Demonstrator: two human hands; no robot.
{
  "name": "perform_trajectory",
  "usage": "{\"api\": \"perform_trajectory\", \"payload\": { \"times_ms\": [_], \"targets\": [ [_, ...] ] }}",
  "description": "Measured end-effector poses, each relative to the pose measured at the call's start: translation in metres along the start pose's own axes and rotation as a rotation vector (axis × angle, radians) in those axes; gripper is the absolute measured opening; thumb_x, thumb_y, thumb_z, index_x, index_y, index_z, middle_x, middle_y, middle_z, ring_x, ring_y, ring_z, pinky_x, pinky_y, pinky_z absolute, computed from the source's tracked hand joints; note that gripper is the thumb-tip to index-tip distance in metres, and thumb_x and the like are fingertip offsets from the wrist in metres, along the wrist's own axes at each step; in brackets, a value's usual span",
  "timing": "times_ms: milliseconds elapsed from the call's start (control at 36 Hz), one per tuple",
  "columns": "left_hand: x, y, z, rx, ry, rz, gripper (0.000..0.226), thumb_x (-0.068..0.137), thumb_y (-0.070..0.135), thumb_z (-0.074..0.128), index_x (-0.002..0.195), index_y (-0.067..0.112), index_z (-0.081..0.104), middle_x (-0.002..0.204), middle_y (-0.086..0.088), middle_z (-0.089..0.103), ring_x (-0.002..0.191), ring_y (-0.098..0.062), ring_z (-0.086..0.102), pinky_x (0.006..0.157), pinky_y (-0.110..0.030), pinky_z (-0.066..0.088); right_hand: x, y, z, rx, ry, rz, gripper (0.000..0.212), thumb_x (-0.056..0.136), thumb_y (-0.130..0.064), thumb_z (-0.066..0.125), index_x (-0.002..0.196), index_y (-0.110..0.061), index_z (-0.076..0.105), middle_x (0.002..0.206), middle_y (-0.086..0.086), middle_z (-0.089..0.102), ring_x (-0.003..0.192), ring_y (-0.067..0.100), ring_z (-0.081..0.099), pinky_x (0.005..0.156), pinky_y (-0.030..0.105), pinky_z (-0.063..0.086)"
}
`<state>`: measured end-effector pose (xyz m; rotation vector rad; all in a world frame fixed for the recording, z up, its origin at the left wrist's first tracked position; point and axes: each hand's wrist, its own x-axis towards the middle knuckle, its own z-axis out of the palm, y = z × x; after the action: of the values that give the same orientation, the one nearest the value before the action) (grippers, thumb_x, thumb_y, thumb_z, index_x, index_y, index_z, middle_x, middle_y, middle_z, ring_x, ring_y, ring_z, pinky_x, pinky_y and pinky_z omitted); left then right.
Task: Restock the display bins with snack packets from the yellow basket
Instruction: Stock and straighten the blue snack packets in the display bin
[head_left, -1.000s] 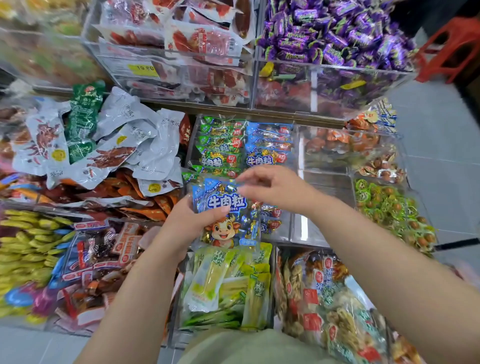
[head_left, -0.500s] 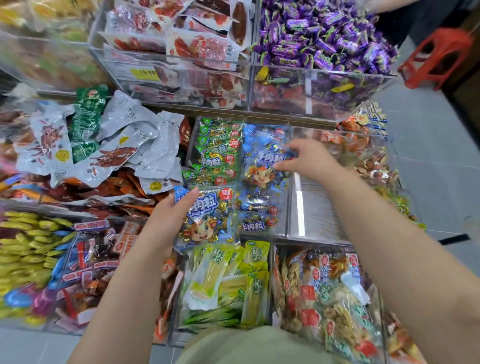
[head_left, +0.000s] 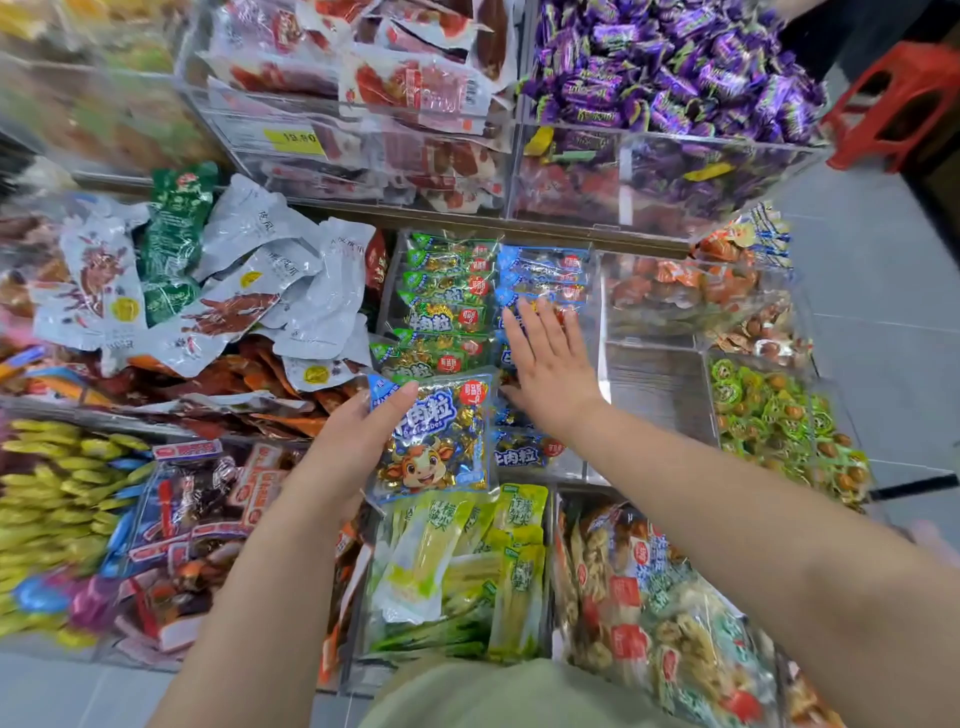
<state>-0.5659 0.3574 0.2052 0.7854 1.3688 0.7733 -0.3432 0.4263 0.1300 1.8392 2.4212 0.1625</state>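
My left hand (head_left: 358, 441) grips a blue snack packet (head_left: 436, 441) with a cartoon cow by its left edge, above the front of a clear display bin (head_left: 592, 312). My right hand (head_left: 550, 358) lies flat, fingers spread, pressing on the row of blue packets (head_left: 545, 270) inside that bin. A row of green packets (head_left: 447, 296) fills the bin's left half. The yellow basket is out of view.
A clear bin section (head_left: 654, 395) to the right of my right hand holds nothing. White and green pouches (head_left: 234, 280) pile at left, purple candies (head_left: 670, 67) at top, yellow-green packets (head_left: 457, 566) below. A red stool (head_left: 898, 98) stands at the top right on the floor.
My right hand took one blue packet from the left hand's stack, set it in the bin and now presses flat on the blue row. The left hand still holds a packet.
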Motion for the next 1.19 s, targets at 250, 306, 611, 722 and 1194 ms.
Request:
{"api": "perform_trajectory", "payload": {
  "times_ms": [250,306,611,722,1194],
  "targets": [
    [0.006,-0.001,-0.001,0.0,-0.076,0.019,0.054,0.064,0.054,0.07,0.107,0.02,0.067,0.109,0.0,0.073,0.113,-0.022,0.062,0.108,-0.05,0.038,0.039,0.007,0.002,-0.034,-0.128,0.077,0.085,0.097,-0.052,0.029,0.131,-0.009,-0.036,0.153,0.012,-0.028,0.14,0.03,-0.027,0.104,0.045,-0.024],
    [0.006,-0.001,0.0,0.015,-0.102,0.029,0.048,0.068,0.048,0.068,0.104,0.016,0.068,0.106,-0.004,0.074,0.108,-0.022,0.066,0.105,-0.049,0.041,0.038,0.009,0.0,-0.021,-0.15,0.064,0.089,0.095,-0.056,0.031,0.134,-0.01,-0.034,0.153,0.011,-0.029,0.14,0.029,-0.028,0.104,0.044,-0.025],
    [0.008,0.001,0.022,0.09,-0.08,0.193,0.021,0.095,0.031,0.054,0.1,0.014,0.065,0.094,-0.005,0.075,0.088,-0.021,0.071,0.076,-0.037,0.053,-0.015,0.009,-0.081,1.247,-0.007,0.022,0.027,0.09,-0.043,0.044,0.098,-0.034,0.068,0.1,-0.015,0.068,0.102,0.008,0.061,0.097,0.034,0.045],
    [0.008,0.008,0.026,0.086,-0.135,0.259,0.02,0.094,0.031,0.057,0.102,0.015,0.064,0.098,-0.007,0.074,0.094,-0.025,0.07,0.082,-0.041,0.055,-0.023,0.014,-0.099,1.428,-0.308,0.129,0.051,0.093,-0.058,0.029,0.08,-0.038,0.074,0.092,-0.016,0.072,0.097,0.005,0.063,0.076,0.025,0.045],
    [0.046,-0.006,0.031,1.493,0.053,0.711,0.12,0.062,0.088,0.048,0.152,0.023,0.003,0.162,-0.001,0.001,0.148,-0.024,-0.007,0.113,-0.043,-0.004,-0.003,0.086,-0.102,0.785,-0.098,0.303,0.018,0.079,-0.029,0.074,0.091,-0.02,0.065,0.09,-0.002,0.065,0.084,0.014,0.06,0.082,0.031,0.049]
  ]
}}
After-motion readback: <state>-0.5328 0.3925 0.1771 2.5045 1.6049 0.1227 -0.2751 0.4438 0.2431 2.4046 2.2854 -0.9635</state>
